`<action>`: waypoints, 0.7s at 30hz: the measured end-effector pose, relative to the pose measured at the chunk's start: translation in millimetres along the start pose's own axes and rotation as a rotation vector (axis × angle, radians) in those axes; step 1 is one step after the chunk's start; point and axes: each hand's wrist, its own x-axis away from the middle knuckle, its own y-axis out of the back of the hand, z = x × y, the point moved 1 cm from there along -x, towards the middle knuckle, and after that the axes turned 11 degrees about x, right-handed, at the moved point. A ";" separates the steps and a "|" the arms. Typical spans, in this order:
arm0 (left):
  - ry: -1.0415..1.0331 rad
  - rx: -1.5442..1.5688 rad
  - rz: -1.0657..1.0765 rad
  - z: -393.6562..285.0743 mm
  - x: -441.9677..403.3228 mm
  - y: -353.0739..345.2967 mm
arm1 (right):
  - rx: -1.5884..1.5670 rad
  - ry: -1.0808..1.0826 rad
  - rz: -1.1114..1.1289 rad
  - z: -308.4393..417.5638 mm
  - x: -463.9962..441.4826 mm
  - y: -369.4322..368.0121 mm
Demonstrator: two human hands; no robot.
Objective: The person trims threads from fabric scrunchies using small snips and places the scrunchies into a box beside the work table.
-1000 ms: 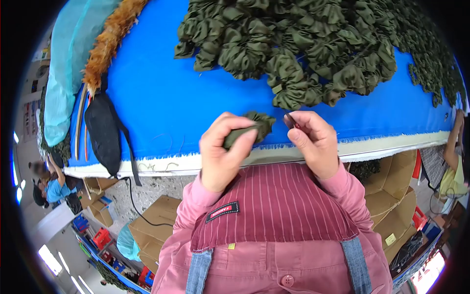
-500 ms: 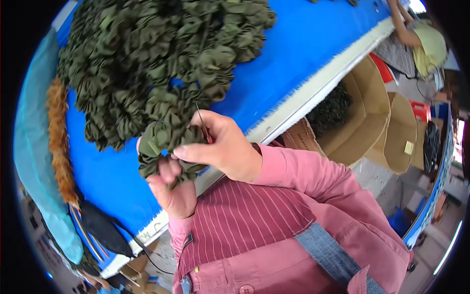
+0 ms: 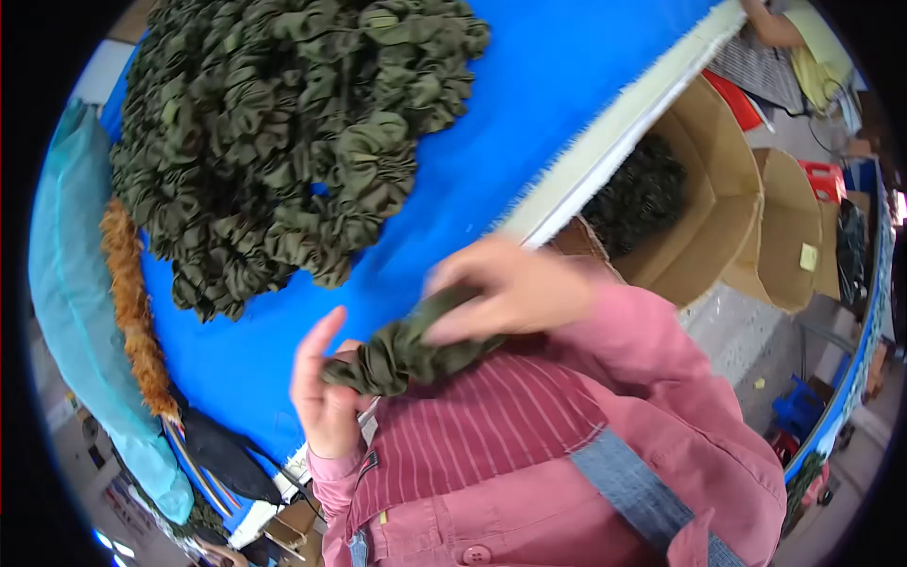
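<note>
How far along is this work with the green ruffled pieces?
Possibly done: dark pieces inside the cardboard box. In hand: one ruffled piece between left hand and right hand. Possibly left: the large pile on the blue table, though which pieces are finished cannot be told.

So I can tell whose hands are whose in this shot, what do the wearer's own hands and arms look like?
The left hand and right hand are bare, without gloves. Long, plain pink sleeves reach about to the wrists, with no markings visible. Motion blur hides finer details.
</note>
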 end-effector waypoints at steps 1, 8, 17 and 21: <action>0.083 0.062 -0.060 -9.4 -1.6 -4.7 | -0.230 -0.044 -0.103 9.6 24.0 20.3; -0.383 -0.422 0.238 8.5 -71.0 -61.9 | 0.170 -0.082 -1.001 -24.9 132.6 74.4; -0.217 -0.571 -0.334 9.5 -104.8 -52.8 | 0.347 -0.209 -1.254 -37.0 113.0 120.8; -0.157 -0.466 -0.334 5.7 -106.3 -51.6 | 0.227 0.011 -0.803 5.8 15.0 55.2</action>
